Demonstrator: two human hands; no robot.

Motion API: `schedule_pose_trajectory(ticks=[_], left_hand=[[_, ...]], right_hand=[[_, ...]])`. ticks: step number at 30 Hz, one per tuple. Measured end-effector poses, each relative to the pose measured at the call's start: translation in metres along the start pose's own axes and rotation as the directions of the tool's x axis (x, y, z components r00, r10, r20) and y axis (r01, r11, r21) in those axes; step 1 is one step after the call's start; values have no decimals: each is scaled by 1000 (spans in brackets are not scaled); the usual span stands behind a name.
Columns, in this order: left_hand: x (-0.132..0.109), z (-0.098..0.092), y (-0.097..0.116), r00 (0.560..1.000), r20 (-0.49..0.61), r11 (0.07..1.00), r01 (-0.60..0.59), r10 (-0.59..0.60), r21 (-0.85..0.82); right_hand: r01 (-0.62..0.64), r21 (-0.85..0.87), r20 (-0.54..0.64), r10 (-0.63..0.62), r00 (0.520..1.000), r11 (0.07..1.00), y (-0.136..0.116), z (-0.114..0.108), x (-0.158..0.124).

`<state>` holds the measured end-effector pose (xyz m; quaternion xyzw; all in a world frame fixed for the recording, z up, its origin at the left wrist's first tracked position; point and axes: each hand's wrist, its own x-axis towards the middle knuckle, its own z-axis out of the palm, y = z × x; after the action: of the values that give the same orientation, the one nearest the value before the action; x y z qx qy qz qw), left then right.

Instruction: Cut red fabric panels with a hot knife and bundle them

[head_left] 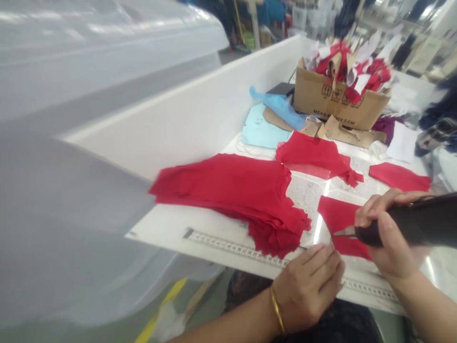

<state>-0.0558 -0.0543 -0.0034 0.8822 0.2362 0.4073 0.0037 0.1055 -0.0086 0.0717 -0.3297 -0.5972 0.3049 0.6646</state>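
Red fabric lies flat on a white table, just beyond a perforated steel ruler running along the near edge. The right hand wraps a thick black-handled knife, fingers curled over the top and thumb along its side, a grip that seems suited to steering; the short metal blade meets the cloth at a low angle. The left hand, with a gold bangle at the wrist, lies with fingers together, pressing down on the ruler, probably to stop it sliding. A jagged-edged stack of red cloth sits to the left, apparently kept within easy reach, while a cardboard box of red and white scraps stands farther back, away from the hands.
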Motion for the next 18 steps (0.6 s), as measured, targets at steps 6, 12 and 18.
schedule_pose_trajectory(ticks=[6, 12, 18], left_hand=[[10, -10, -6, 1000, 10, 1000, -12, 12, -1], [21, -3, -17, 997, 81, 997, -7, 1, 81], [26, 6, -21, 998, 71, 996, -6, 0, 89]], right_hand=[[32, -5, 5, -31, 999, 999, 0, -6, 12], [125, -90, -191, -140, 971, 988, 32, -5, 42], [116, -115, -227, -140, 964, 987, 46, -3, 52]])
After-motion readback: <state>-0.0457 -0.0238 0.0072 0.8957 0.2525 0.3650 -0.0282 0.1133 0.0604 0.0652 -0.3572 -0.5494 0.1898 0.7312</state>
